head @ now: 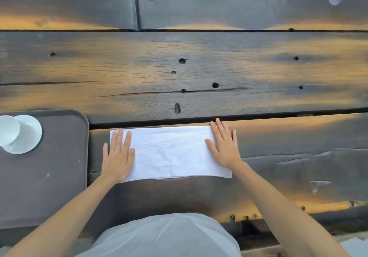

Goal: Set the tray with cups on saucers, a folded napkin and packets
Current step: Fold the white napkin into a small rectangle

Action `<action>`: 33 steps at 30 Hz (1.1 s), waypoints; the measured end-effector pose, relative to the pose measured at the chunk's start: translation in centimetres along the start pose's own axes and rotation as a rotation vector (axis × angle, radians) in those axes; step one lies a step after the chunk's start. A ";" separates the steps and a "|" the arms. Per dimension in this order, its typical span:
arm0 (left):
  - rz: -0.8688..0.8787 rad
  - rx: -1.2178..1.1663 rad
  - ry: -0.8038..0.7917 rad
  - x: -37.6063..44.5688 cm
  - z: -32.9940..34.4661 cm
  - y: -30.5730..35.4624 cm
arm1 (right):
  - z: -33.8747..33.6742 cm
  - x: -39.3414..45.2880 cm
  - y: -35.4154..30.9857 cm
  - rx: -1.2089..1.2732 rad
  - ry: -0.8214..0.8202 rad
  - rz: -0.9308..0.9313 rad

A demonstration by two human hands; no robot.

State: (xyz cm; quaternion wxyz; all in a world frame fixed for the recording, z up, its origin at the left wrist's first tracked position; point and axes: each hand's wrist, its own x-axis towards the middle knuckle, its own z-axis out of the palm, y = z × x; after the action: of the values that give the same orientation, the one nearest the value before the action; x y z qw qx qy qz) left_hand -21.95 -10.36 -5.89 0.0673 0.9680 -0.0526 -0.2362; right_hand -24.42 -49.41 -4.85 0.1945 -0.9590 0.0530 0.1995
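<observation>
the white napkin [171,153] is lying as a long rectangle on the dark wooden table [199,67], just beside the right edge of the brown tray [59,177], and it is not on the tray yet. i think the main risk is that the layers are slipping against each other when the next fold is being made, because the cloth looks soft and wrinkled and the plank under it has cracks and a gap along the far edge; then the edges are not meeting and the fold is coming out crooked. another risk, in my judgement, is that the left arm is knocking the cup [7,130] on its saucer [29,137] while carrying the napkin over, since they are standing at the far left of the tray. no packets are showing. the left hand [117,157] is lying flat and spread on the left end of the napkin, and the right hand [225,147] is doing the same on the right end; both are pressing with open palms, fingers extended, and are gripping nothing.
</observation>
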 end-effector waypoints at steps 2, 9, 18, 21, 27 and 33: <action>-0.014 0.016 0.016 -0.1 -0.5 1.0 | -0.9 -0.5 -0.1 0.170 0.050 0.023; 0.246 0.052 -0.019 1.5 -2.8 8.4 | -0.6 -7.5 -1.0 0.308 0.147 0.459; 0.663 0.108 -0.196 6.7 -4.8 23.9 | 1.6 -12.1 -1.9 0.535 0.112 0.722; 0.689 0.050 -0.275 8.3 -5.3 27.7 | 1.6 -11.5 -2.1 0.606 0.136 0.786; 0.730 -0.039 -0.411 11.0 -6.2 30.8 | 1.8 -11.4 -1.3 0.691 0.119 0.847; 0.811 -0.132 -0.455 12.0 -8.3 30.4 | 2.2 -12.8 -1.3 0.870 0.292 0.830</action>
State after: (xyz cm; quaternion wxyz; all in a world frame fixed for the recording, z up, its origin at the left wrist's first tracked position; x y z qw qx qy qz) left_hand -9.67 -41.05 0.75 0.2025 0.7864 -0.4251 -0.3999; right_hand -36.71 -47.04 -1.04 0.4646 -0.7086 0.5242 0.0852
